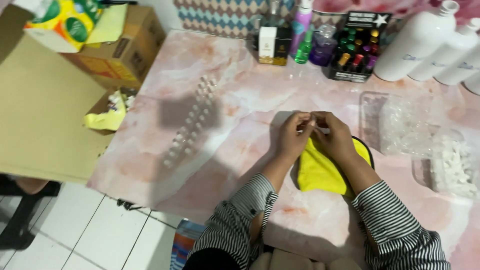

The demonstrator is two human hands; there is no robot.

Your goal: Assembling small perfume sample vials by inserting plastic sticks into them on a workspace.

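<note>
My left hand (294, 134) and right hand (334, 134) meet fingertip to fingertip above the yellow cloth (322, 172) on the pink marble worktop (250, 100), both pinching one small clear vial (313, 122) between them. To my left, rows of small vials (192, 125) stand in a slanted line. To my right sit clear plastic tubs (400, 125) of small parts.

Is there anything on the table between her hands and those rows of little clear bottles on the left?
Nothing visible does. Only bare marble table lies between the left hand and the rows of small vials. The yellow cloth sits under both hands.
</note>
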